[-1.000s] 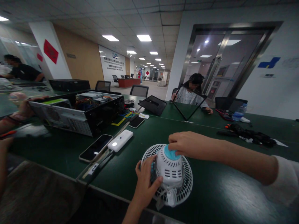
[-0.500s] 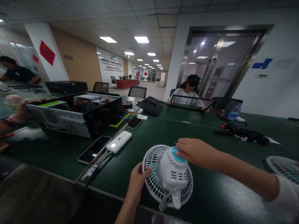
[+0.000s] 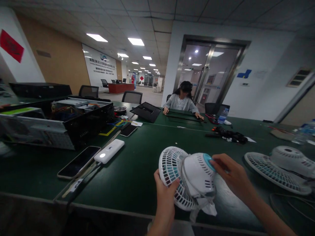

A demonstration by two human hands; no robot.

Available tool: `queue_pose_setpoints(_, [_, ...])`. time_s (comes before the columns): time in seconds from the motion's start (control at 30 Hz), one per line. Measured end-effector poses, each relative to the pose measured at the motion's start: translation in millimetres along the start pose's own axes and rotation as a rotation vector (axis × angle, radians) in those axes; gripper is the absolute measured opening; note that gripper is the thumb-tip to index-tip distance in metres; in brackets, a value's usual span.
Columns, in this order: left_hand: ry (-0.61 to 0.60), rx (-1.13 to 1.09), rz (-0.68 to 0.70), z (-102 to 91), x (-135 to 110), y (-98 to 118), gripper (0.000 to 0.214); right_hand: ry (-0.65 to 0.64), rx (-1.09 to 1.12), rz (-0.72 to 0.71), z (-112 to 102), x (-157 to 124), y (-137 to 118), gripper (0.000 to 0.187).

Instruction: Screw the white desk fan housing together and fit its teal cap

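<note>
A small white desk fan (image 3: pixel 197 175) is tilted up off the green table, its round white grille (image 3: pixel 169 167) facing left. My left hand (image 3: pixel 165 196) grips the rim of the grille from below. Fingertips of my right hand (image 3: pixel 230 173) press on the blue cap (image 3: pixel 208 161) at the end of the vented motor housing. A white cord and a whitish base (image 3: pixel 203 208) hang beneath the fan. The hidden side of the grille cannot be seen.
A second white fan (image 3: pixel 278 167) lies on the table to my right. On the left are a white power bank (image 3: pixel 108 151), a smartphone (image 3: pixel 78 161) and an open computer case (image 3: pixel 56 124). A seated person (image 3: pixel 181 101) works across the table near black tool items (image 3: pixel 230 135).
The fan has risen from the table and tilted, with its grille turning left. My left hand has moved under the grille. The view has swung, bringing the second fan fully into sight.
</note>
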State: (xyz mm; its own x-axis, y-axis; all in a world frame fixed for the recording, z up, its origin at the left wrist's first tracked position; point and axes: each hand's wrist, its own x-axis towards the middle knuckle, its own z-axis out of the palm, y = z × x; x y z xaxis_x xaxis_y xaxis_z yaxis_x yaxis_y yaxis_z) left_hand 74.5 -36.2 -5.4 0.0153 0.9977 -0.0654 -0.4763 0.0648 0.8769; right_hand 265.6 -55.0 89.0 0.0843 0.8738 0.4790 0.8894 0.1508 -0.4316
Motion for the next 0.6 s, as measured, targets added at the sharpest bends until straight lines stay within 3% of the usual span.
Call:
queue_pose_setpoints(0.13, [-0.064,0.155,0.143,36.2,8,1,0.036,0.173,0.295,0.340,-7,-19,38,0.022])
queue_pose_setpoints(0.27, [-0.189,0.350,0.265,76.3,21,-4,0.028,0.224,0.461,0.497,1,-31,83,0.036])
queue_pose_setpoints(0.33, [-0.281,0.453,0.332,94.7,29,-12,0.030,0.208,0.509,0.554,6,-33,105,0.042])
queue_pose_setpoints(0.47, [-0.482,0.638,0.469,125.2,44,-33,0.041,0.112,0.550,0.631,14,-33,140,0.031])
queue_pose_setpoints(0.6, [-0.659,0.792,0.610,148.6,55,-45,0.031,-0.014,0.528,0.596,18,-31,158,0.031])
